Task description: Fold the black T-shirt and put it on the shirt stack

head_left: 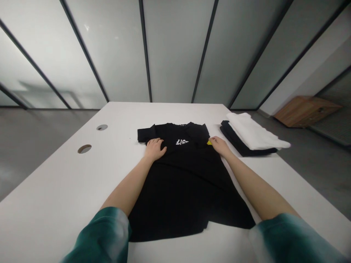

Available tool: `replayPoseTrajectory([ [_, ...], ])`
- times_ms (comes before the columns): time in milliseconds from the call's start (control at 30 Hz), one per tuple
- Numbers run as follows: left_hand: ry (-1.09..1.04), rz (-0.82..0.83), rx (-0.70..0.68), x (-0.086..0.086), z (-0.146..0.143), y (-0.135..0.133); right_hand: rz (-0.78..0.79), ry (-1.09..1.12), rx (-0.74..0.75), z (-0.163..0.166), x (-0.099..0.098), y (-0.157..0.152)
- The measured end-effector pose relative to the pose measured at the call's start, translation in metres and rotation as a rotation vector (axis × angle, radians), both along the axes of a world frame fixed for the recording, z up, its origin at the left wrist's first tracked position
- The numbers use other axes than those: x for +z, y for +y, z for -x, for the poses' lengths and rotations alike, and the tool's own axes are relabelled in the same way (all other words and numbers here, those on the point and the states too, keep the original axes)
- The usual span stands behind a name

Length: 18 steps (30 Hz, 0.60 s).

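A black T-shirt [186, 186] lies flat, its collar at the far end and its hem toward me. White lettering [182, 142] shows on the chest, partly covered by cloth on the right, where the sleeve appears folded inward. The left sleeve [145, 135] sticks out to the side. My left hand [155, 149] rests on the shirt below that sleeve, fingers stretched and thumb apart. At the opposite edge my right hand [220, 146] is closed on the shirt's side, beside a small yellow patch [209, 143]. Its fingertips are partly hidden.
Right of the shirt is a pile with a folded white cloth [252, 131] on top of folded black cloth [238, 140]. The white table [109, 175] has two round holes on the left. Frosted glass panels [175, 51] stand behind, and a wooden cabinet [304, 111] is at the far right.
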State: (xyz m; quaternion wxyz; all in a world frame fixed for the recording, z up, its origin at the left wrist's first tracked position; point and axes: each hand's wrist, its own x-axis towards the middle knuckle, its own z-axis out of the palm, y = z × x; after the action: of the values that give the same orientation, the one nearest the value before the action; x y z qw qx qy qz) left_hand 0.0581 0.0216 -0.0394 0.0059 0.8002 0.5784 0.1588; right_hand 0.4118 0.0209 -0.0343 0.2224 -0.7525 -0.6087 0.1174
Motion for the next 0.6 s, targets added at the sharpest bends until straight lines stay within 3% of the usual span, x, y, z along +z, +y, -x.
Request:
replayPoseTrajectory([
  [233,-0.005,0.019,0.004,0.001,0.000,0.000,-0.094,-0.018,0.039,-0.005,-0.020,-0.027],
  [433,-0.003,0.033,0.023,-0.002,0.002,0.002,-0.072,-0.012,0.049,-0.005,-0.019,-0.025],
  [600,0.049,0.042,0.164,-0.001,0.001,0.000,-0.061,0.023,0.044,-0.003,-0.017,-0.027],
])
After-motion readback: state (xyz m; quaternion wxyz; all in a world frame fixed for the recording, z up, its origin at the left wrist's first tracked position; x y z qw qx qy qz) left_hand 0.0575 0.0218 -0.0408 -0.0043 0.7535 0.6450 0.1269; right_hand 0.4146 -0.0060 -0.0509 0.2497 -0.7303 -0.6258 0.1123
